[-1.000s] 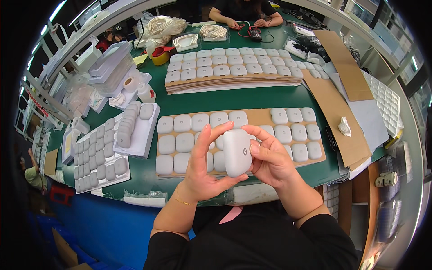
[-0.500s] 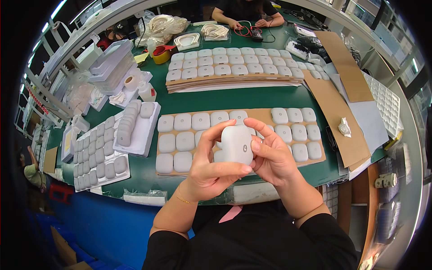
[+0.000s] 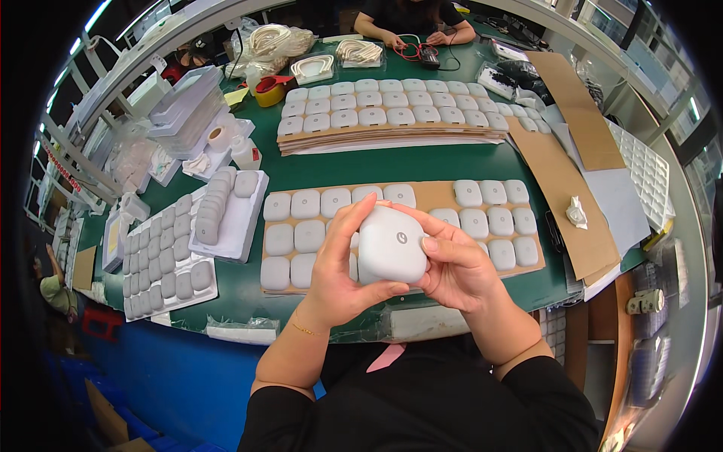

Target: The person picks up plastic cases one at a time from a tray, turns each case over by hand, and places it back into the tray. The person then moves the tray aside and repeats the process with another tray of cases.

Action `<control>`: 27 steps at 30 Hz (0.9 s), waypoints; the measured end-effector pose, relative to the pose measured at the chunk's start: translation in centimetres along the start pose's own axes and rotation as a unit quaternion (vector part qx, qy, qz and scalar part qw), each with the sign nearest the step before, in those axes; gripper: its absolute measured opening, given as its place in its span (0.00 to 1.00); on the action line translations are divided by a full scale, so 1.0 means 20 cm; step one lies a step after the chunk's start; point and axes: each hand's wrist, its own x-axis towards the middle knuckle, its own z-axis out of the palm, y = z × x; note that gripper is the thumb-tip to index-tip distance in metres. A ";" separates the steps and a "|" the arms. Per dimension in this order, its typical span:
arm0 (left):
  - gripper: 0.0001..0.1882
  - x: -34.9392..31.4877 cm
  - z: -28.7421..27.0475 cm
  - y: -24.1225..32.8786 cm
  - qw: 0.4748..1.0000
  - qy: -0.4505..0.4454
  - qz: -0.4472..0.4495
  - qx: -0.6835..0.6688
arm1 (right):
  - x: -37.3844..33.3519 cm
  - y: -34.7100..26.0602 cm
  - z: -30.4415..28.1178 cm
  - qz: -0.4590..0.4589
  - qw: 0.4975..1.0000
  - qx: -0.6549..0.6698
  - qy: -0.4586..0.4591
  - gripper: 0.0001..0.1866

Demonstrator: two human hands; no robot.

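A light grey, rounded-square plastic case [image 3: 385,252] with a small round mark on its broad face is held up between both hands. My left hand [image 3: 337,260] grips its left side, thumb along the bottom edge and fingers behind. My right hand [image 3: 461,264] pinches the right side, with the thumb near the mark. Below and behind them, rows of similar cases [image 3: 305,203] lie on a brown cardboard sheet [image 3: 434,194], which shows a gap in its far row. Part of those rows is hidden by my hands.
Farther back, more cases [image 3: 344,118] cover stacked cardboard. To the left are a white tray of darker grey cases [image 3: 167,260] and a white foam tray [image 3: 256,218]. Tape [image 3: 269,92] and coiled cables [image 3: 360,51] lie beyond. Across the table another person's hands [image 3: 437,38] hold red and black leads.
The case has been turned so its marked broad face shows more fully. My left fingers have shifted back along its edge, and my left thumb has moved left along the bottom.
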 end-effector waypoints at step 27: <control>0.20 0.05 0.11 -0.05 0.958 0.074 -0.165 -0.221 | 0.00 0.00 0.04 -0.143 0.938 -0.309 0.058 0.27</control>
